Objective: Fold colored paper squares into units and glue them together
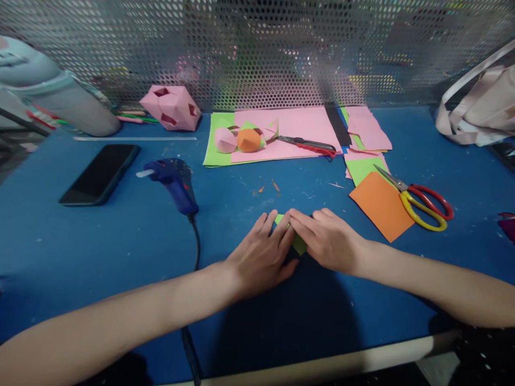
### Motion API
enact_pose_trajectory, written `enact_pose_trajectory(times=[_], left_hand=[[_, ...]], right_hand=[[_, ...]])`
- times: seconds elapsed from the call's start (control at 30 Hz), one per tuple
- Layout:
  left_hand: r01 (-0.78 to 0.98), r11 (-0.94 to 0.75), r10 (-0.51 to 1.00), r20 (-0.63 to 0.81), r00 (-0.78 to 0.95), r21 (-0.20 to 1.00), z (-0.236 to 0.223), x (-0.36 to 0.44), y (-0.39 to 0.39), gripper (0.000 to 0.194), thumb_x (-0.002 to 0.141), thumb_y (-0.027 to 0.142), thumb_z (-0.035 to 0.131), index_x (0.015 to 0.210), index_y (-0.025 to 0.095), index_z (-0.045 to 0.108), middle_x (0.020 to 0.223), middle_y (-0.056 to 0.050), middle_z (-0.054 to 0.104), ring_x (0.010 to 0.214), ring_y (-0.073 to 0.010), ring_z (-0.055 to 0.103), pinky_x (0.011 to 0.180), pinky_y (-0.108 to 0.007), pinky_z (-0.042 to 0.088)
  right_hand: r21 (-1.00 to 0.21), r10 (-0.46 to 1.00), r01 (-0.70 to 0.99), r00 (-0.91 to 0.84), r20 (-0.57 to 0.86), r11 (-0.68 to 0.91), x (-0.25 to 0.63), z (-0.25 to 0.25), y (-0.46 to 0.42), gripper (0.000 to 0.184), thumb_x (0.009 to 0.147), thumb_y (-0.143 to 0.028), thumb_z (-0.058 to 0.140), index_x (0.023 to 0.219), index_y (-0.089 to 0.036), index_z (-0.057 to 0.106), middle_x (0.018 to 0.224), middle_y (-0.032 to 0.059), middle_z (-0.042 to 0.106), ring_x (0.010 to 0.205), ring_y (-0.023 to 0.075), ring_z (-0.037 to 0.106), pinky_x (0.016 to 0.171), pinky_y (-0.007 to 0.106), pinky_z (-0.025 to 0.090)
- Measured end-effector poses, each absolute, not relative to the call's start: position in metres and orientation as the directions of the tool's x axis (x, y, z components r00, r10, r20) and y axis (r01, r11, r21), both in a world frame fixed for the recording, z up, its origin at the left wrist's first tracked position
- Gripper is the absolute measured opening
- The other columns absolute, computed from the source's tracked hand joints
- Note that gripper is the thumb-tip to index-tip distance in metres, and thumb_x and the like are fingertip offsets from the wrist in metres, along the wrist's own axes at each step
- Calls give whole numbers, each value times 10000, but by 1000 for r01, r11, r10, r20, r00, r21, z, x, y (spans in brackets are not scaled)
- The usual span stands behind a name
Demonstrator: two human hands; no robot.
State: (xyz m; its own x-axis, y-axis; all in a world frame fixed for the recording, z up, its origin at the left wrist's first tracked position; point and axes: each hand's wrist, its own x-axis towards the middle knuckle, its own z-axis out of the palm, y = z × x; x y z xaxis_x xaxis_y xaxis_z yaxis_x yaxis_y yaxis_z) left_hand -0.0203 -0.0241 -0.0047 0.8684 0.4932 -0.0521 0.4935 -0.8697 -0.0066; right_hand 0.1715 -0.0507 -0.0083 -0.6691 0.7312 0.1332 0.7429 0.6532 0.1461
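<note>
A small piece of green paper (298,244) lies on the blue table in front of me, mostly covered by my hands; it looks folded. My left hand (263,246) rests flat over its left part, fingers spread and pressing it down. From the other side, my right hand (328,238) is closed, its fingertips pressed on the paper beside the left fingertips. To the right lie an orange paper square (380,206) and scissors (422,201) with red and yellow handles. A blue glue gun (177,185) with its cord is left of my hands.
Pink paper sheets (300,120) carry folded paper shapes (249,140) and a utility knife (309,145). A pink paper polyhedron (173,107), a phone (100,174) and a tumbler (80,99) stand or lie left. A perforated metal panel (257,53) borders the back; a pale bag (483,102) sits right.
</note>
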Motion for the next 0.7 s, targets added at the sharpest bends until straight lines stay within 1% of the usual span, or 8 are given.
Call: enact_pose_trajectory(times=[0.1,0.23,0.33,0.47,0.57,0.7], left_hand=[[492,-870,492,-60,868,-26,-3,-20,-24,627,884,412,370,1357,2,356,1414,-249,367,1282,-440,335,1019,-558,318],[510,-857,514,-64,856,-71,-1,-21,-25,587,891,442,362,1280,13,456,1397,-278,377,1280,-415,363,1018,-556,317],[530,-840,538,-51,841,-115,-1,-22,-26,611,880,472,384,1252,-2,478,1357,-313,410,1270,-405,388,1021,-555,313],[535,-825,545,-8,838,-180,-4,-23,-26,644,865,509,403,1233,-10,501,1313,-338,444,1236,-418,427,1006,-556,325],[536,-812,544,34,839,-231,-6,-24,-26,682,849,549,411,1216,-16,519,1273,-339,481,1195,-427,467,1000,-553,329],[551,-788,556,69,829,-276,-7,-26,-27,749,819,622,408,1190,-13,547,1216,-330,531,1132,-421,521,1003,-565,313]], right_hand=[[245,750,736,-660,53,630,169,-7,-55,458,878,-131,361,1308,7,436,1326,214,494,820,255,585,752,439,447],[393,788,705,-608,-95,591,174,-3,-69,477,802,-91,404,1244,54,511,1255,272,536,963,316,609,822,453,455],[440,820,702,-545,-174,560,180,-2,-77,490,777,-89,428,1233,61,526,1207,289,563,1042,341,598,853,460,459],[478,842,694,-475,-258,538,181,0,-83,518,798,-99,445,1277,96,463,1190,324,554,1105,365,568,926,492,417],[501,842,676,-446,-305,540,178,2,-86,524,807,-113,451,1287,97,451,1159,339,564,1084,377,580,938,522,393],[510,859,691,-416,-299,513,178,5,-90,519,785,-130,489,1266,64,496,1117,342,589,940,384,638,885,558,392]])
